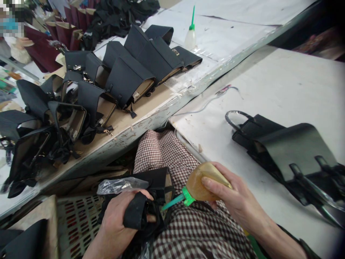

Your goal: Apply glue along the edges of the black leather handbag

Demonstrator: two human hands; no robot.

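Note:
My left hand (118, 216) is closed around a small black bag (155, 189) held over my lap, fingers gripping its folded black strap and flap. My right hand (234, 196) is wrapped around a soft amber glue bottle (201, 185) with a green collar and a teal nozzle. The nozzle tip points left and sits right at the bag's side edge. A crumpled clear plastic wrap (118, 185) lies against the bag's left side. My lap is covered in brown-and-white checked cloth (188, 230).
Several black bags (126, 73) stand and lie in rows on the wooden bench to the left. Another black bag with a ring handle (285, 147) lies on the white table at right. A white glue bottle with green nozzle (191, 34) stands at the back. Another person sits far left.

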